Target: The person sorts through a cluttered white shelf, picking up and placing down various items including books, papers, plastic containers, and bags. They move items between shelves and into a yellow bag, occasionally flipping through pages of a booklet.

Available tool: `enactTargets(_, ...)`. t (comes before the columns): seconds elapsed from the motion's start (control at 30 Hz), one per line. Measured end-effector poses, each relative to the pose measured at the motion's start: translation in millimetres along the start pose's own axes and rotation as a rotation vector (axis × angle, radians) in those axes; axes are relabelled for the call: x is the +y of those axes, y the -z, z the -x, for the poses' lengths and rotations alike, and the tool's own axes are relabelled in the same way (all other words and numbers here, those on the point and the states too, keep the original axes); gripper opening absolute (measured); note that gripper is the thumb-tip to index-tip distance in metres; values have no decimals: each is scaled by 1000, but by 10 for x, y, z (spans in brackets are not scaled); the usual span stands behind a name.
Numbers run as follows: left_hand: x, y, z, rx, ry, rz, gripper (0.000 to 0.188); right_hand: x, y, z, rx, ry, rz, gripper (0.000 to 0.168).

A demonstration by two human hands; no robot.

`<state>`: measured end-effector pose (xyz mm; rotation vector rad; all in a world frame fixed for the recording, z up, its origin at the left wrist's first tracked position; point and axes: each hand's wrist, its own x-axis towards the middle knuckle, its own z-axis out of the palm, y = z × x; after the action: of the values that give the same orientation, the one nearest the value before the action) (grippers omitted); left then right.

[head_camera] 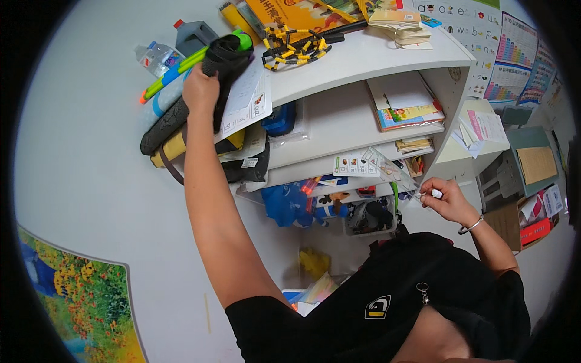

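Note:
My left hand point(200, 90) reaches up to the left end of a white shelf unit point(336, 75). Its thumb presses on a black fabric bundle point(223, 54), and most of its fingers are hidden behind. Beside that hand are a green and blue plastic tube point(174, 72), a pale blue roll point(161, 102) and a dark patterned roll point(165, 127). A white card with printed letters point(247, 111) hangs over the shelf edge. Low at the right, my right hand point(447, 199) pinches the end of a clear plastic ruler point(392, 172); a small white object point(436, 193) shows at its fingers.
A yellow and black beaded skipping rope point(295, 50) and a stack of small cards point(401, 27) lie on top. Bottles point(161, 56) stand behind. Lower shelves hold books point(406, 104), a blue case point(279, 120) and a bin point(370, 218). At right are a desk point(526, 136) and a cardboard box point(501, 224).

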<state>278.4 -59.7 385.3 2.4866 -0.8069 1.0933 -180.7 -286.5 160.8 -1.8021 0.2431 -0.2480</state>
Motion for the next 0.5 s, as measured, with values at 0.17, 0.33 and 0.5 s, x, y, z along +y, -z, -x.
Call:
enactTargets(0.17,-289,188,-224,73,113,191,32,-35,-126,17,42,-1,16,10)
enactTargets(0.33,-517,16,-313,98,200,424,35,-97,-233,1,58,-2,32,11)
enactTargets(0.5,-479,193,-332,134,309,690,31,-31,-275,-36,76,24,33,12)
